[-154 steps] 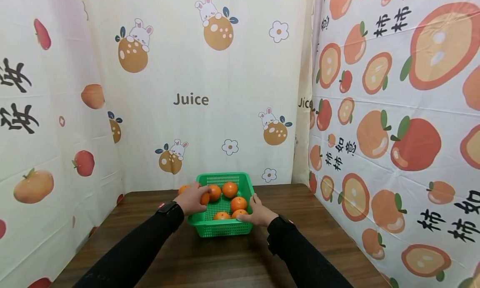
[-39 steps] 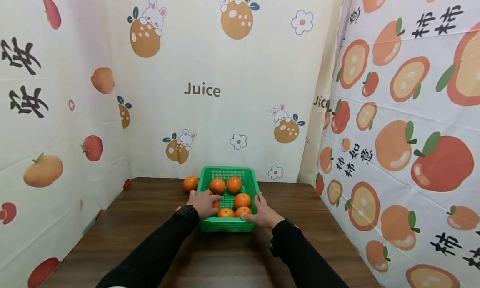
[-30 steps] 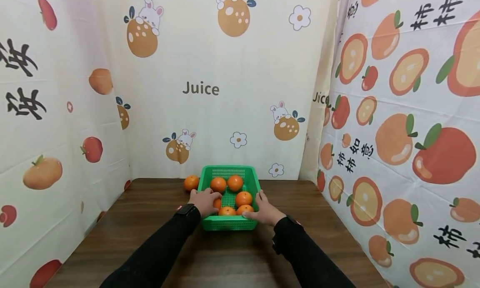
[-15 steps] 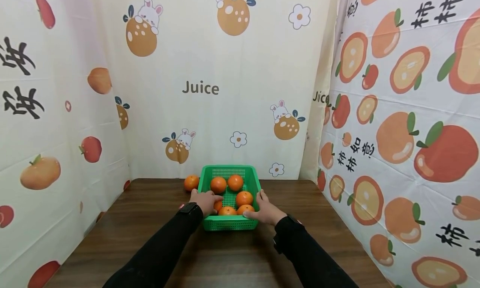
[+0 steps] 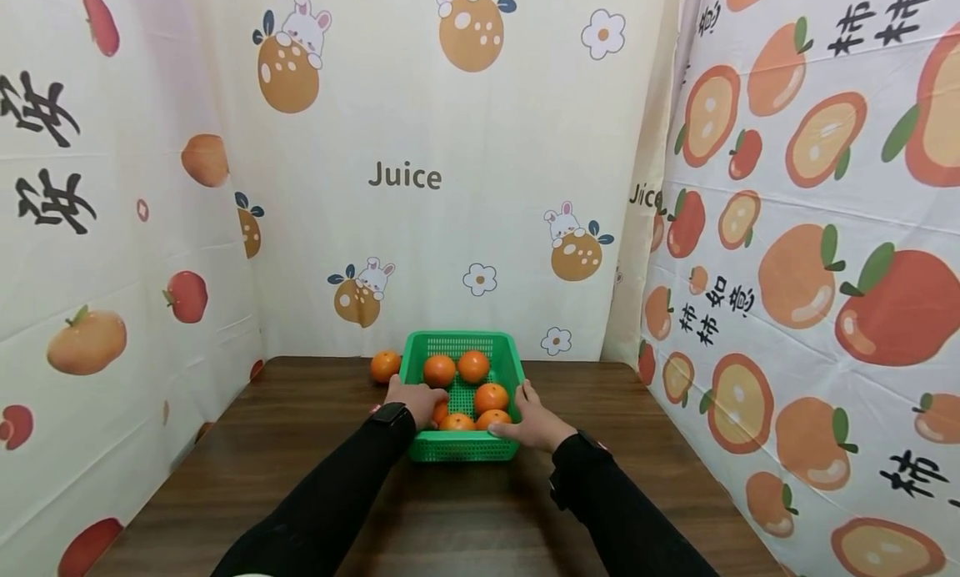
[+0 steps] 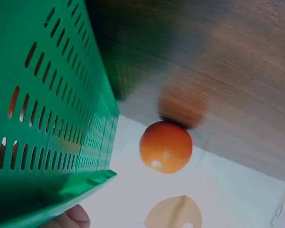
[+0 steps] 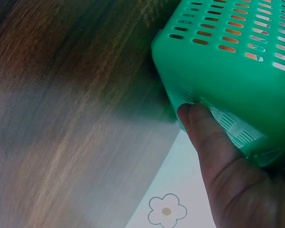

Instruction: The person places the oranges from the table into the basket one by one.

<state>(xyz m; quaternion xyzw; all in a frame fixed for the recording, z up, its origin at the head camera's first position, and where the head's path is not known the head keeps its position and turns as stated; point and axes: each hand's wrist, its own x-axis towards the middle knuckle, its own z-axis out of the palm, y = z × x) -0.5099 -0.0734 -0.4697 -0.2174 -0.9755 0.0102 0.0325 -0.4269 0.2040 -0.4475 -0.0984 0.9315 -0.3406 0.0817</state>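
A green plastic basket [image 5: 463,449] with slotted walls stands on the table, holding several oranges [image 5: 491,398]. My left hand [image 5: 417,402] reaches over its left rim. The fingers grip an orange [image 5: 441,412] in the near left part, mostly covered by the hand. In the left wrist view only some fingers [image 6: 72,219] show beyond the rim. My right hand [image 5: 536,423] holds the basket's right side, thumb over the rim near the front corner. In the right wrist view its straight fingers [image 7: 202,124] lie along the outer wall.
One loose orange [image 5: 386,366] lies on the table outside the basket, at its back left. The brown wooden table [image 5: 450,527] meets fruit-printed curtains [image 5: 480,227] at the back and on both sides.
Several seconds ago my left hand held an orange above the left rim; now hand and orange are lower, inside the basket. In the last second it shifts only slightly; my right hand stays put.
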